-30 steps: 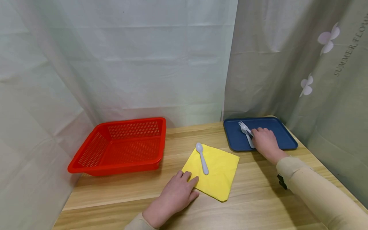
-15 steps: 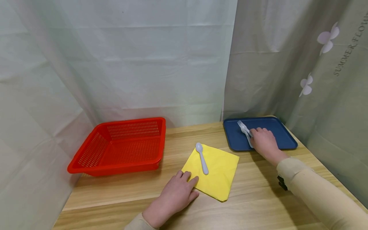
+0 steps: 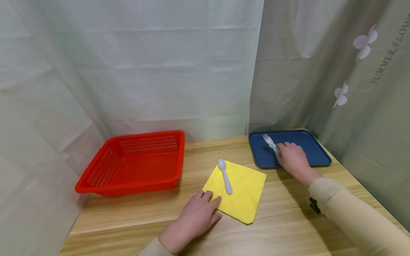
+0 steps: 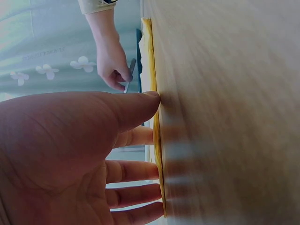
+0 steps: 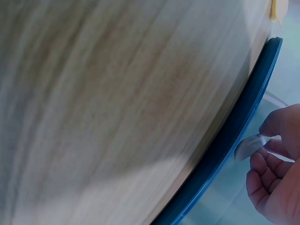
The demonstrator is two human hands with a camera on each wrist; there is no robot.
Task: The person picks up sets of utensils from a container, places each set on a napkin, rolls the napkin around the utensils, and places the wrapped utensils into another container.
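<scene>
On the dark blue tray (image 3: 315, 149), a pale plastic fork (image 3: 268, 139) lies with its tines pointing away to the left. My right hand (image 3: 293, 159) pinches its handle between thumb and fingers; the rounded handle end (image 5: 248, 147) sticks out in the right wrist view. Whether a second utensil lies under the fork is hard to tell. My left hand (image 3: 196, 215) rests with its fingertips on the near left edge of a folded yellow napkin (image 3: 245, 188), fingers extended. A pale spoon (image 3: 225, 176) lies on that napkin, bowl away from me.
A red perforated basket (image 3: 144, 167) stands on the wooden table (image 3: 128, 220) to the left. Pale curtains (image 3: 160, 71) hang close behind the basket and tray and along both sides.
My right hand has shifted slightly left across the tray, and the fork has moved left with it. My left hand, the napkin and the spoon have stayed put.
</scene>
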